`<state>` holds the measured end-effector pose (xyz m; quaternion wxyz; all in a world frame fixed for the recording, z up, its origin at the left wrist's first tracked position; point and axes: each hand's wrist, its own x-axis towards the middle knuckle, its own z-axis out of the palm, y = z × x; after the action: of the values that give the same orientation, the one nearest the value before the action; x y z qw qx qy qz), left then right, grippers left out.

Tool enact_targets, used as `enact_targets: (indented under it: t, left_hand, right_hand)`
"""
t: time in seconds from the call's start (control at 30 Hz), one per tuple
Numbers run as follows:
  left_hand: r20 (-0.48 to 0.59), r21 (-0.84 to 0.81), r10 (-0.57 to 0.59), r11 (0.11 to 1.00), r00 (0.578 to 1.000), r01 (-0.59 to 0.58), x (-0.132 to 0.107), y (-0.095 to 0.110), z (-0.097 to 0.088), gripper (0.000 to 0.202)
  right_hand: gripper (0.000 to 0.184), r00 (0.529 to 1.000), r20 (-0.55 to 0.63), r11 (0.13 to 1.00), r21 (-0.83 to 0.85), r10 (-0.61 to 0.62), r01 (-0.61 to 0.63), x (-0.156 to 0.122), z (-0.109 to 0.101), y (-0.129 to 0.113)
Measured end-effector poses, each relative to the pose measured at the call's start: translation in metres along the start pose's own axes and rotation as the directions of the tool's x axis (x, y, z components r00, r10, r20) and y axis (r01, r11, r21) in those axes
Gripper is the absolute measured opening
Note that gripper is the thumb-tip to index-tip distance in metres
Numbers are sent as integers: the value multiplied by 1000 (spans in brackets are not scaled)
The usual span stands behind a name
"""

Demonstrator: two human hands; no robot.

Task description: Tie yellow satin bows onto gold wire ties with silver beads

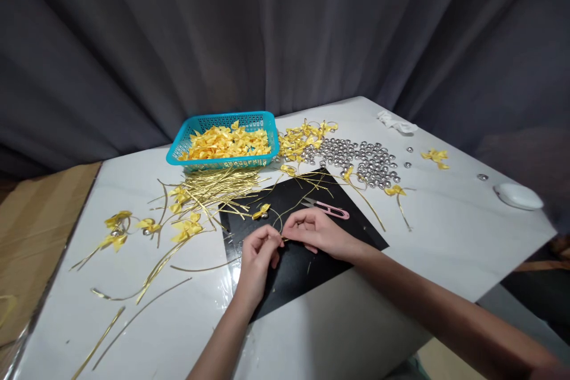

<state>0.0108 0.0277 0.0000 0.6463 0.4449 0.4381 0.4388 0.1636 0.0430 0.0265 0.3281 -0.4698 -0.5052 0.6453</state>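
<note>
Over the black mat [294, 285], my left hand [260, 252] and my right hand [318, 231] meet fingertip to fingertip. Both are closed in a pinch on a thin gold cord [281, 222], which loops up between them. Just above the left hand, a yellow ribbon bow [261, 211] with a small silver bell lies by the loop; whether it is joined to that cord I cannot tell. Pink-handled thread snips [332, 210] rest on the mat beyond my right hand. The exact pinch point is partly hidden by the fingers.
A blue basket [178, 151] full of yellow bows stands at the back. Cut gold cords [218, 190] lie before it, silver bells [376, 163] to its right. Finished-looking bows [189, 227] are scattered left. A white case [519, 196] and crumpled tissue [396, 123] sit right.
</note>
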Motion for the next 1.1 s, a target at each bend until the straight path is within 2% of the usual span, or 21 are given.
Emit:
enact_targets:
  t: [0.27,0.37,0.4,0.47,0.53,0.6,0.67,0.87,1.0,1.1]
  left_hand:
    - [-29,189,119,976,992,-112,-5,7,2,23]
    - [-60,264,213,945,975,-190,-7,11,2,12]
    - [-86,308,271,922,959,-234,-7,12,1,7]
    - [-154,447,408,841,900,-305,-4,14,-3,15]
    - [-194,621,504,727,842,-293,2,14,-9,21]
    - [-180,739,497,638,849,-217,9,13,-15,25]
    - [-173,775,445,612,878,-158,14,11,-20,22]
    - [-170,720,372,679,913,-142,17,9,-23,16]
    - [-197,601,309,788,931,-134,19,8,-25,18]
    - [-195,491,257,861,946,-133,20,7,-26,20]
  right_hand:
    - [30,997,2,990,-121,-79,79,-2,2,-5]
    - [31,994,6,981,-159,-108,108,-3,-1,-9]
    - [32,993,1,979,-169,-118,117,-3,-3,-11]
    - [35,991,-10,973,-192,-133,129,-2,-8,-13]
    - [35,990,-10,965,-225,-139,133,0,-15,-15]
    - [30,989,2,953,-268,-146,141,2,-20,-16]
    - [23,988,19,937,-313,-156,154,6,-23,-15]
    - [7,985,30,900,-401,-170,168,20,-13,-13]
    - [6,980,-8,892,-416,-201,180,23,-6,-16]
    - [7,982,19,904,-387,-189,181,23,-5,-17]
